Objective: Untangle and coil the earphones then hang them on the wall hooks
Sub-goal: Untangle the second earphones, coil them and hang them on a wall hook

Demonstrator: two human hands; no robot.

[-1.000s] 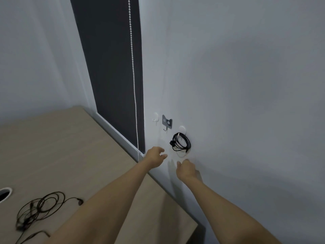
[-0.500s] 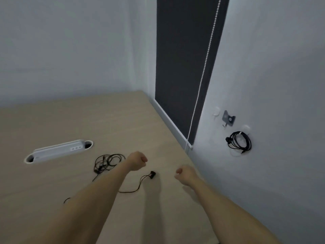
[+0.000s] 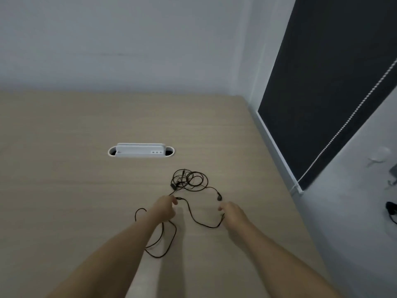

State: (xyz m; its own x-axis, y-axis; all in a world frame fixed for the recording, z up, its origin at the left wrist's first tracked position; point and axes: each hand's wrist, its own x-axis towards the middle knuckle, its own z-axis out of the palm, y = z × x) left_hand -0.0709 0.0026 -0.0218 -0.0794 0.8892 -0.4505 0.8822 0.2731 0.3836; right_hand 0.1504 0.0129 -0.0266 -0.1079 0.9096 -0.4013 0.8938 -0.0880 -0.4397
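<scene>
A tangled pair of black earphones (image 3: pixel 189 181) lies on the wooden desk (image 3: pixel 64 190). One earbud (image 3: pixel 219 197) sticks out to the right, and loose cable loops trail back toward me (image 3: pixel 163 246). My left hand (image 3: pixel 164 208) is curled with its fingertips pinched on the cable just below the tangle. My right hand (image 3: pixel 233 211) hovers beside the earbud, fingers curled where the cable runs under it; whether it grips is unclear. On the right wall are blurred hooks (image 3: pixel 381 153), and another coiled black pair (image 3: pixel 391 208) hangs at the frame's edge.
A white cable box (image 3: pixel 140 151) is set into a slot in the desk behind the tangle. A dark roller blind (image 3: pixel 322 82) with a bead chain (image 3: pixel 343 125) fills the right wall. The desk meets the walls at the back and right.
My view has swung left from the wall hooks to the desk. Both hands dropped from the hung coil to the tangled earphones, and my left fingers now touch the cable.
</scene>
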